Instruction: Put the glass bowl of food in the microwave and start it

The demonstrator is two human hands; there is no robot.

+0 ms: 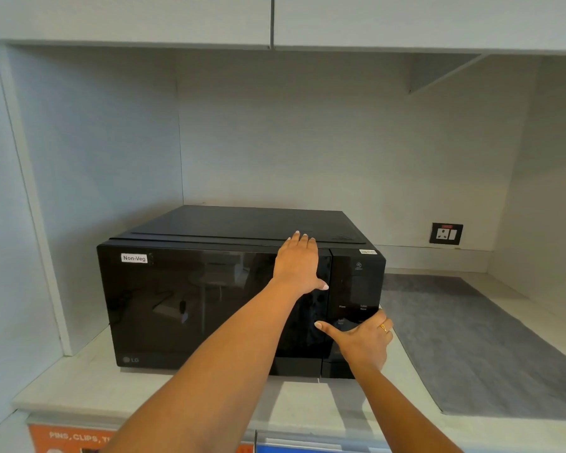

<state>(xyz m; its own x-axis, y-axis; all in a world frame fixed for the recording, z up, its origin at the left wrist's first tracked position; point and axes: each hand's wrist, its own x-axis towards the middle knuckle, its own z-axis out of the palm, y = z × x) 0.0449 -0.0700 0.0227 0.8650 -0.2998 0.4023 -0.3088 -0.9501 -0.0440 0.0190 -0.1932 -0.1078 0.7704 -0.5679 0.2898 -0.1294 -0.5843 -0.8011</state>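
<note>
Microwave (209, 299) sits shut on the bench (79, 384), pushed toward the back left corner. Left hand (298, 264): fingers (303, 240) flat and spread, tips hooked over the top front edge of the door, thumb out to the right on the glass, gripping nothing, just pressing. Right hand (365, 340): fingers reach into the lower part of the control panel (356, 289), thumb splayed left over the door seam; tips are hidden behind the hand, so cannot tell which button, if any, is touched. Ring (383, 327) on one finger. Holding nothing.

Glass bowl: not visible anywhere. Door glass is dark and reflective, so cannot tell whether the bowl is inside.

Other stuff: white "Non-Veg" label (134, 258) at the door's top left corner, grey mat (471, 338) on the right side of the bench, wall socket (446, 233) behind on the right wall.

Step, as a guess: door closed and braced by the left hand, right hand working the panel, so either setting or starting, or hitting door release. Next move needs a firm press on the right button while the left keeps the unit from sliding back.
</note>
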